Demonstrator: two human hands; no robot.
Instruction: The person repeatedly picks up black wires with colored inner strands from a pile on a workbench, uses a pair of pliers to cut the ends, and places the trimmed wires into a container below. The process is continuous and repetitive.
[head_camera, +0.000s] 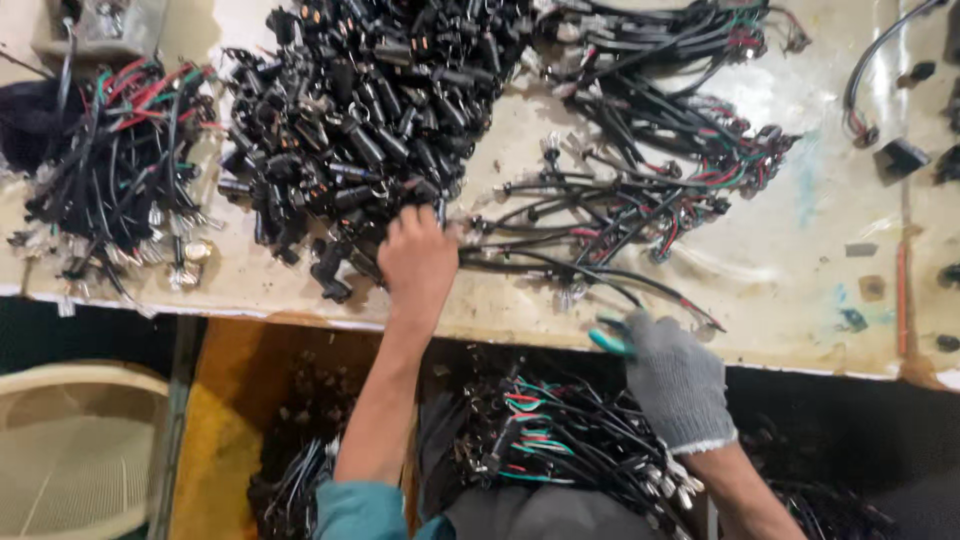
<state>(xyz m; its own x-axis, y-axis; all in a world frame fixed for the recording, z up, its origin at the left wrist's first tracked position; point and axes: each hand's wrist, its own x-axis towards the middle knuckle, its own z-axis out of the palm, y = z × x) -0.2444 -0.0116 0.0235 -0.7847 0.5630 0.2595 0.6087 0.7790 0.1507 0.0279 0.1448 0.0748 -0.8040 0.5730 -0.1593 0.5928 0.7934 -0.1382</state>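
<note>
Left hand: your bare left hand (417, 262) lies knuckles-up at the near edge of the black connector heap (360, 120), fingers curled down into it. The fingertips are buried among the parts, so you cannot tell whether they are pinching one.

Right hand: your right hand (678, 380) wears a grey knit glove and is closed around a teal-handled tool (610, 342). Only the handle tip shows past the glove, and the working end is hidden.

Hands: well apart, the left on the table, the right at the table's front edge.

Hidden: your forearm covers part of the front edge, and single pieces in the heap are too tangled to tell apart.

Loose harnesses: black leads with red and green wires (640, 205) are spread just right of your left hand, touching the heap.

Far-left bundle: another wire bundle (115, 165) with metal ends sits well apart from the heap.

Lap pile: more harnesses (560, 440) lie below the table edge between your arms.

Labels and marks: none is readable. A grey box (100, 25) is cut off at the top left corner, and small dark blocks (900, 158) sit at the right.

Table: a worn cream worktop (800, 260) with teal stains.

Edges: the front edge runs just below both hands, and a cream basket (75, 450) stands under it at the left.

Open room: bare top lies right of the spread leads.
</note>
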